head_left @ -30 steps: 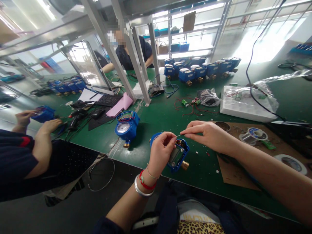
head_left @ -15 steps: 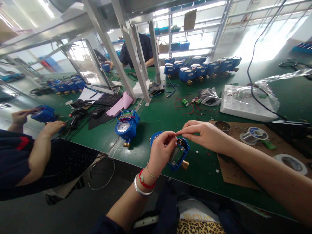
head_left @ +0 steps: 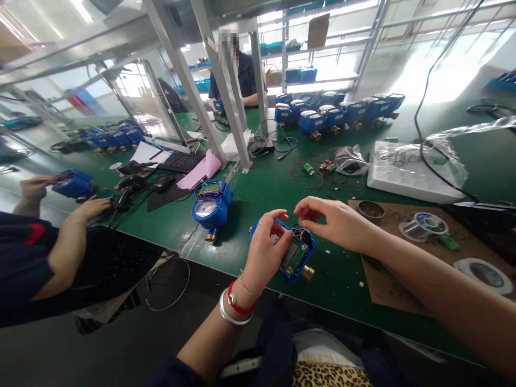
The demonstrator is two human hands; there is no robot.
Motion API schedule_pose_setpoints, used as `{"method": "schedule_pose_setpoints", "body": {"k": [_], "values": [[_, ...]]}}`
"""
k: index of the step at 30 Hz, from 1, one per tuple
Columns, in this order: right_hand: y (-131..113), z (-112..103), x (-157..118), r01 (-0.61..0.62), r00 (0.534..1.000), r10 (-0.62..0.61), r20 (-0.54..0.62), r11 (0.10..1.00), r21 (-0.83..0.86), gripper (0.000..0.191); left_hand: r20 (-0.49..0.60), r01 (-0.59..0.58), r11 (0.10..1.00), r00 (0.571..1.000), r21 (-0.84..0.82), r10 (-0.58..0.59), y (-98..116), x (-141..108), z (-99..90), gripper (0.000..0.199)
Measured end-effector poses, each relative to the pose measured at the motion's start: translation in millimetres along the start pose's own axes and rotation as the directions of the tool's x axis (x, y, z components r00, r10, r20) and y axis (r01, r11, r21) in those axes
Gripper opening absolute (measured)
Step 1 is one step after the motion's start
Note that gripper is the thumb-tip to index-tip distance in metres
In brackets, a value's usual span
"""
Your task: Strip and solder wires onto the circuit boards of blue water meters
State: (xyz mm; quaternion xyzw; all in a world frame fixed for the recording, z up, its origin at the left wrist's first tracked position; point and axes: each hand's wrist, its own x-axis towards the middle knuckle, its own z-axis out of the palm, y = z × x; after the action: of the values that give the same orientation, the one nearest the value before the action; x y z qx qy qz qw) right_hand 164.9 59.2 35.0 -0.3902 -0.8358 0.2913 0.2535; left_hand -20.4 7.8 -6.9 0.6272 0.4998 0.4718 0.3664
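Note:
A blue meter (head_left: pixel 300 260) with a brass fitting, its housing uncovered and thin wires showing, lies at the table's front edge. Over its left part is my left hand (head_left: pixel 268 242), thumb and forefinger apart at the wires, with no object visible between them. My right hand (head_left: pixel 322 217) is at the meter's upper right corner, thumb and fingertips pinched together; whatever is between them is too small to name. Another blue meter (head_left: pixel 209 207), with a round dial and exposed wires, stands to the left.
Solder wire (head_left: pixel 423 226), a small round tin (head_left: pixel 371 210) and a tape roll (head_left: pixel 484 275) are on brown cardboard at right. Behind are a white foam tray (head_left: pixel 407 180) and several blue meters (head_left: pixel 314 123). At far left, another person's hands hold a meter (head_left: pixel 73 184).
My hands have moved apart from their joined fingertips. My left thumb and forefinger have opened. The person across the table has shifted and is more visible.

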Motion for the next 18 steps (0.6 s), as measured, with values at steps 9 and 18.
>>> {"method": "schedule_pose_setpoints", "body": {"k": [9,18], "values": [[-2.3,0.2,0.1,0.035,0.999,-0.035,-0.013,0.999,0.018,0.027,0.046,-0.113,0.919,0.994,0.379,0.103,6.9,-3.7,-6.2,0.015],[0.6,3.7,1.6,0.097,0.994,-0.097,-0.048,0.995,0.002,0.032,0.014,-0.061,0.962,0.998,0.268,0.06,2.6,0.1,-2.4,0.01]]}}
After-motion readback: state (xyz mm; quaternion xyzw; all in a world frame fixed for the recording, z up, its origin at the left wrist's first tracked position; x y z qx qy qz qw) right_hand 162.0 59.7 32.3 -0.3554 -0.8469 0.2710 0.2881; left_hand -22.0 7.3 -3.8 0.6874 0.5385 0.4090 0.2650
